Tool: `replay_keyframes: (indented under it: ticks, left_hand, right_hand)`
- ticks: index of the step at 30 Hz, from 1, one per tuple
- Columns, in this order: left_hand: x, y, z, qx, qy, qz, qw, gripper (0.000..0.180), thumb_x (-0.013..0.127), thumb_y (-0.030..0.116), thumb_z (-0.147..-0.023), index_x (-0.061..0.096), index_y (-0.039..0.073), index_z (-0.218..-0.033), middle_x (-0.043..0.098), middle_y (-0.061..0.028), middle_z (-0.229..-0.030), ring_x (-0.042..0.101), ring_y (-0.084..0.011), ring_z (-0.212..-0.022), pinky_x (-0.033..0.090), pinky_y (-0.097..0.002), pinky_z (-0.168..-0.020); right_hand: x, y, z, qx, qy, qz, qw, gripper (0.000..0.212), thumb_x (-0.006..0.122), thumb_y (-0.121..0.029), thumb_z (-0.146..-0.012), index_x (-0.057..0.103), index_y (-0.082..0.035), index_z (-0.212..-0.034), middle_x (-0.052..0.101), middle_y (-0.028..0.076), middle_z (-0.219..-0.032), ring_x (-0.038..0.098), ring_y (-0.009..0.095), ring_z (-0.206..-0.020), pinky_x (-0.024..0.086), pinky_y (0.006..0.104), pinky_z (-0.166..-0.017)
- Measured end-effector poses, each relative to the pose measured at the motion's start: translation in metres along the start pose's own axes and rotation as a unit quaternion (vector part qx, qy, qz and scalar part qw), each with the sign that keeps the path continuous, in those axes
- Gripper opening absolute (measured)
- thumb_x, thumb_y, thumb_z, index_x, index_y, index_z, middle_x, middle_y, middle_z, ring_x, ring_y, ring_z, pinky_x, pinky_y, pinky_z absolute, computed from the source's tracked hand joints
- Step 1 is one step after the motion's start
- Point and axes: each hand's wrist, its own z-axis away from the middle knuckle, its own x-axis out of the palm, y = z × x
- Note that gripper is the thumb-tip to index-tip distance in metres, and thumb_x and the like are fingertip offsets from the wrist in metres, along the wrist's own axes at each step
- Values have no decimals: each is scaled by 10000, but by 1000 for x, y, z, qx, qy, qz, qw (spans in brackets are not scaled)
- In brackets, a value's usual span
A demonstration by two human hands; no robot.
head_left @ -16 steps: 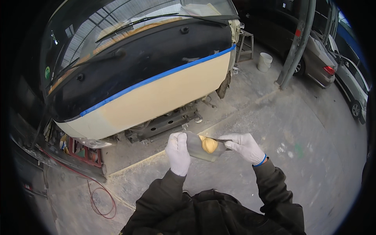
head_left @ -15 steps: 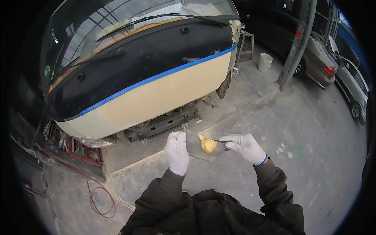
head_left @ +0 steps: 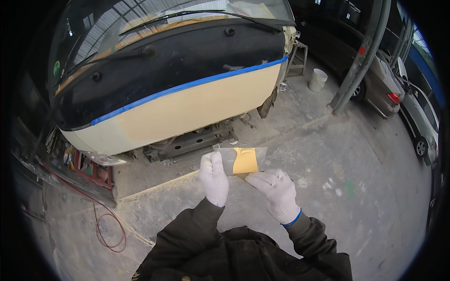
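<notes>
My left hand, in a white knit glove, is closed on the left end of a flat grey mixing board. A smooth, flattened patch of yellow putty covers the board's middle. My right hand, gloved alike with a blue cuff edge, pinches a putty knife at the board's lower edge. Most of the knife is hidden by my fingers and the board. Ahead is the front of a vehicle with a cream lower panel, bordered above by blue masking tape.
Under the panel the vehicle's underparts are exposed. A red hose lies coiled on the floor at left. A white bucket, a stool and a grey post stand at right. Parked cars are beyond.
The putty has gone from a rounded lump to a flat, spread patch. My right hand and the knife have moved left and down to the board's lower edge.
</notes>
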Motion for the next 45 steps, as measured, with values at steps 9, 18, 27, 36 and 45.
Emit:
replay_keyframes:
  ticks: [9, 18, 27, 36, 45]
  left_hand:
    - [2, 0, 4, 35, -9, 6, 999, 202, 573, 184, -1090, 632, -5, -1050, 614, -14, -901, 529, -79, -826, 485, -275, -770]
    - [-6, -8, 3, 33, -111, 27, 993, 175, 575, 152, -1076, 648, -7, -1059, 683, -36, -937, 594, -86, -861, 501, -265, -811]
    - [-3, 8, -3, 27, -97, 19, 995, 156, 583, 132, -1063, 652, -5, -1038, 674, -51, -925, 586, -81, -855, 492, -259, -792]
    - [9, 3, 2, 50, -45, 3, 998, 218, 564, 193, -1091, 626, -11, -1046, 643, -45, -909, 560, -95, -849, 492, -276, -795]
    - [14, -2, 10, 48, -38, -13, 998, 219, 564, 195, -1091, 622, -14, -1065, 640, -50, -920, 559, -111, -840, 494, -294, -792]
  right_hand:
    - [16, -18, 3, -5, 16, 7, 1000, 423, 710, -70, -735, 753, -188, -1139, 726, -40, -1139, 660, 206, -982, 547, 337, -870]
    - [-47, 14, -45, 124, 55, -249, 959, 293, 698, -22, -893, 762, -47, -1178, 745, 91, -1174, 704, 214, -1011, 565, 339, -901]
    - [-28, 52, -8, 153, -83, -240, 955, 290, 677, -2, -926, 749, -63, -1200, 748, 112, -1162, 716, 258, -1008, 578, 333, -895]
    - [19, -9, 1, 4, 58, 52, 997, 435, 726, -100, -737, 758, -212, -1156, 698, -38, -1125, 654, 215, -945, 546, 348, -796]
    - [12, 12, -10, 18, 74, 13, 997, 481, 704, -111, -768, 714, -247, -1229, 666, -89, -1199, 624, 187, -1012, 518, 345, -848]
